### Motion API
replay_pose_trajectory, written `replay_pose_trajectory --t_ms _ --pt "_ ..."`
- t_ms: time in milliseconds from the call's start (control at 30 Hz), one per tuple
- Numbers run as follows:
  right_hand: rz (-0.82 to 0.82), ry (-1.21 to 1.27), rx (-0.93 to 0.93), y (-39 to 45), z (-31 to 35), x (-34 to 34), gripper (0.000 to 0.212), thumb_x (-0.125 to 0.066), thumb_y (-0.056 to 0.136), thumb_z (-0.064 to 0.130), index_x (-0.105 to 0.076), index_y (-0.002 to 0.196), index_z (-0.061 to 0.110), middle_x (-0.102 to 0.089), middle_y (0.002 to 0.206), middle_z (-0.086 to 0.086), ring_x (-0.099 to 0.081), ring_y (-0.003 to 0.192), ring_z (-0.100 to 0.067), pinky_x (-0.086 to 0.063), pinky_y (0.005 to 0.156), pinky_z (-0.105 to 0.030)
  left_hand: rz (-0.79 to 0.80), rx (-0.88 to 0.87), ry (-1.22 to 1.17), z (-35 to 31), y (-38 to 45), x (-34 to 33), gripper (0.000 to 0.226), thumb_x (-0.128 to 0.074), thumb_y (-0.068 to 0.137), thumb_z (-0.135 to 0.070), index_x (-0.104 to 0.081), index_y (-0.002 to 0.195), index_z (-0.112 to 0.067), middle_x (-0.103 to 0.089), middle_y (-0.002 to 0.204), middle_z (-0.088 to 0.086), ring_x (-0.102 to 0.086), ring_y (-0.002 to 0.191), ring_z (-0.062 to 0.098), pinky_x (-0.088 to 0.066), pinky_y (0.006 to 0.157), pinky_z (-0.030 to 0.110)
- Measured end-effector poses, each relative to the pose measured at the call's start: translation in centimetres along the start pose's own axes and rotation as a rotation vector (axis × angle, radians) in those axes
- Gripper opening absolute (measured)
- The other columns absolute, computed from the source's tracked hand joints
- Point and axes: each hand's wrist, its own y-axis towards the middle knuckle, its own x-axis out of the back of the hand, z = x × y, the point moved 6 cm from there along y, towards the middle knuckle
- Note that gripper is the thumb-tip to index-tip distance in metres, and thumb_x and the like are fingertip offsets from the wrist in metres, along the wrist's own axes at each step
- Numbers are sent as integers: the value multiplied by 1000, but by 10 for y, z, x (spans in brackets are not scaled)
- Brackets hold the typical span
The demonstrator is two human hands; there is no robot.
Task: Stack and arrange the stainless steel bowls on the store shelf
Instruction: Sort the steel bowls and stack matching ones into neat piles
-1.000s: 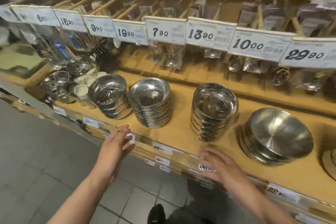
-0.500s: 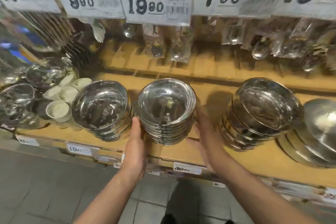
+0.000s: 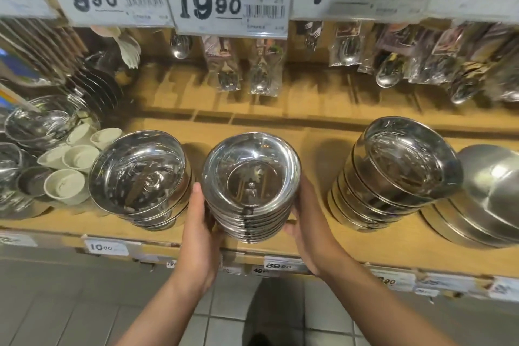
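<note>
- Far left of the wooden shelf (image 3: 309,132): 5 small white cups (image 3: 73,161) in a cluster, mixed steel ware behind them, count unclear.
- Left stack of steel bowls (image 3: 137,177): tilted, top bowl leaning toward the viewer; about 4 rims visible, exact count cannot be told.
- left hand (image 3: 200,229): thumb up along the left side of the middle stack, palm against its lower rims, fingers hidden underneath or behind; it grips the stack.
- Middle stack of steel bowls (image 3: 251,174): roughly 8 nested rims, upright, at the front edge of the shelf between both hands. Just beside the left stack, well apart from the right one.
- right hand (image 3: 304,222): mirrors the left, thumb on the right side of the middle stack, fingers curled round its base; grasping it.
- Right stack of steel bowls (image 3: 404,166): about 6 rims, leaning toward the viewer.
- Far right: matte steel plates (image 3: 488,205) leaning, at least 4, cut by the frame edge.
- Above: 4 readable price tags (image 3: 230,0) – 9.90, 19.90, 7.90, 13.9x; bagged spoons (image 3: 261,76) hang below them.
</note>
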Motion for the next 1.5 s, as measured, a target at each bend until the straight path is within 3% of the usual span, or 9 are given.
replay_pose_trajectory --t_ms 233,433,567,700,800,933,1133,1333,1500 --pt "-20 38 -69 -52 -3 -1 34 -35 87 77 -59 111 72 -60 117 45 -53 113 22 -39 107 -39 -35 -25 -19 15 -37 8 41 -30 110 -43 -69 123 -42 -72 127 -3 -64 124 24 -50 95 49" --pt "-110 62 -147 -108 -7 20 30 -37 91 78 -57 114 74 -60 117 45 -54 107 25 -48 80 -11 108 -66 64 16 -73 -12 43 -35 107 -37 -59 141 -27 -66 136 10 -61 128 33 -49 100 61" --pt "-152 44 -106 -145 3 52 57 -44 81 87 -55 130 60 -60 132 31 -55 121 12 -52 89 -20 204 -16 109 32 -95 -44 45 -24 113 -28 -57 143 -21 -65 138 12 -59 131 34 -43 106 65" --pt "-213 45 -93 -182 13 105 42 -49 84 79 -64 119 60 -68 122 27 -62 113 7 -57 81 -16 245 9 125 51 -124 -96 46 -24 113 -35 -60 140 -25 -65 139 8 -58 133 29 -39 111 65" --pt "-234 52 -58 -215 30 152 52 -48 85 79 -59 129 55 -64 133 22 -57 127 -2 -57 94 -31 270 19 126 67 -150 -144 48 -23 112 -41 -60 140 -29 -63 142 4 -54 136 27 -37 112 65" --pt "-248 16 -4 -258 53 220 36 -31 103 61 -57 129 59 -62 133 29 -55 124 9 -57 86 -20 269 25 128 90 -182 -216 43 -28 111 -46 -64 132 -41 -67 136 -7 -58 131 19 -44 107 56" --pt "-369 52 -21 -289 71 331 38 -31 105 54 -66 120 52 -66 131 21 -61 121 -1 -59 92 -37 344 121 131 126 -208 -324 52 -44 90 -77 -68 125 -47 -70 129 -14 -66 118 8 -52 95 42" --pt "-376 23 45 -281 87 406 46 -29 103 61 -53 138 44 -59 142 8 -49 137 -21 -51 102 -59 427 86 150 150 -194 -399 43 -33 104 -62 -61 134 -49 -66 135 -19 -60 122 -2 -48 104 43" --pt "-364 9 36 -262 78 429 44 -30 106 58 -55 138 41 -61 140 9 -51 135 -19 -59 86 -42 425 123 143 168 -177 -413 46 -34 100 -67 -63 131 -49 -68 133 -15 -62 122 1 -47 105 41"
